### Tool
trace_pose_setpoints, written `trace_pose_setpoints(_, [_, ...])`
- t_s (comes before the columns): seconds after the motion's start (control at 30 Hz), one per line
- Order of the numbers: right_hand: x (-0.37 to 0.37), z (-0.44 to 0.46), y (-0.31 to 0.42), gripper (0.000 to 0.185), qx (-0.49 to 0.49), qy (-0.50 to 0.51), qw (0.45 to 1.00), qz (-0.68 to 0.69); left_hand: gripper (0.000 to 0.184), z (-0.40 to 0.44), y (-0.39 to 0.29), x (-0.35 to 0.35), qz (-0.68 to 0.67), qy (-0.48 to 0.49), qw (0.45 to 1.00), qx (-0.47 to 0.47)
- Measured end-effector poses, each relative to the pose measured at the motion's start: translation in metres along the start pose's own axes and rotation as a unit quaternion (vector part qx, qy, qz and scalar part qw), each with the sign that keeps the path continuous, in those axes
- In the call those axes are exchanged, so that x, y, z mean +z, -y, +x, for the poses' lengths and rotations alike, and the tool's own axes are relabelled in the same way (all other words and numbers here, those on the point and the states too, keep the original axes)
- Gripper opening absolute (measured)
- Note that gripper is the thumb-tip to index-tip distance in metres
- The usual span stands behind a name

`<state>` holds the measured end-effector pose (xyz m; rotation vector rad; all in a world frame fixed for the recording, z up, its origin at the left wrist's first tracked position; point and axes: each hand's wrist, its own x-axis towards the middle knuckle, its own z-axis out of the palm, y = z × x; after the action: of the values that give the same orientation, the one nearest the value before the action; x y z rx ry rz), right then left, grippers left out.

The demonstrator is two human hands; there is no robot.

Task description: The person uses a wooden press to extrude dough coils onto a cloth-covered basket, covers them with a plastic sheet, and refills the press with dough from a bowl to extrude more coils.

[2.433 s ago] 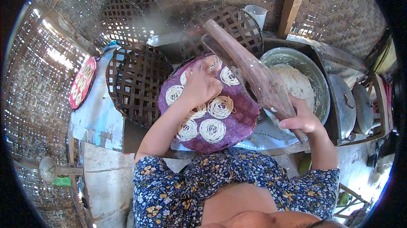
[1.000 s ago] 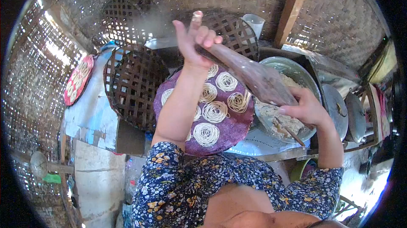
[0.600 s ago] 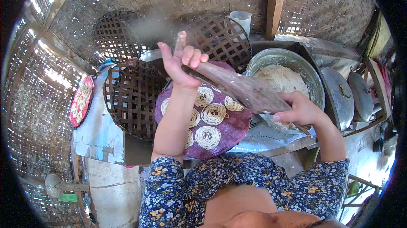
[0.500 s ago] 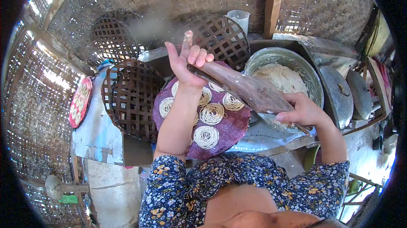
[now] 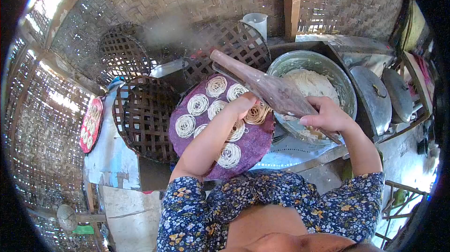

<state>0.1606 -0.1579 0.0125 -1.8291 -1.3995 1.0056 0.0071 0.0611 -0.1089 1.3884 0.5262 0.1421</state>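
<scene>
A: ok so what's each hand up to here?

B: The right hand (image 5: 326, 115) has its fingers closed round the near end of a long wooden tool (image 5: 281, 93). Thumb's on top. The left hand (image 5: 243, 105) is at the purple round tray (image 5: 255, 142), right by a yellowish noodle coil (image 5: 256, 113). Its fingertips are tucked behind the wood, so can't tell if those fingers are open or closed, sorry.

A: And where's the tool sitting?

B: Held up at a slant, above the stretch between the tray and the big metal basin (image 5: 348, 83). The far end hangs over the tray's far side, and the near end's over the basin's near rim. The tray's at the near edge of the worktop (image 5: 110, 156), with loads of pale coils (image 5: 198, 105) on it.

A: Anything else about?

B: Yep, dough (image 5: 309, 85) in the basin, a dark openwork basket (image 5: 152, 116) left of the tray, a white jug (image 5: 257, 24) near the far edge, two metal lids (image 5: 371, 99) right of the basin, plus a pink tray (image 5: 91, 125) at the left end.
</scene>
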Motion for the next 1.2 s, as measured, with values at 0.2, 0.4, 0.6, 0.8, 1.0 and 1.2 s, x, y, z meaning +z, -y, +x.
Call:
trace_pose_setpoints(0.2, [-0.002,0.005,-0.009,0.055,0.004,-0.029,0.997,0.069,0.05,-0.001,0.004,0.004,0.022,-0.05,0.998,-0.012])
trace_pose_setpoints(0.4, [-0.003,0.001,-0.006,0.05,0.012,-0.057,0.991,0.117,0.058,-0.006,0.016,-0.015,0.331,-0.084,0.939,0.045])
trace_pose_setpoints(0.6, [-0.004,-0.009,-0.001,0.049,0.008,-0.051,0.988,0.145,0.055,-0.055,0.002,-0.009,0.698,-0.127,0.669,0.222])
trace_pose_setpoints(0.8, [0.022,-0.024,0.01,0.065,-0.005,0.029,0.97,0.243,0.066,-0.067,-0.064,-0.018,-0.065,-0.182,0.939,0.286])
trace_pose_setpoints(1.0, [0.05,-0.025,0.009,0.061,0.053,0.229,0.932,0.275,0.077,-0.09,-0.085,-0.04,-0.484,0.203,0.753,0.397])
trace_pose_setpoints(1.2, [0.055,-0.019,-0.004,0.054,0.104,0.164,0.969,0.155,0.071,-0.087,-0.042,-0.033,-0.527,-0.017,0.778,0.342])
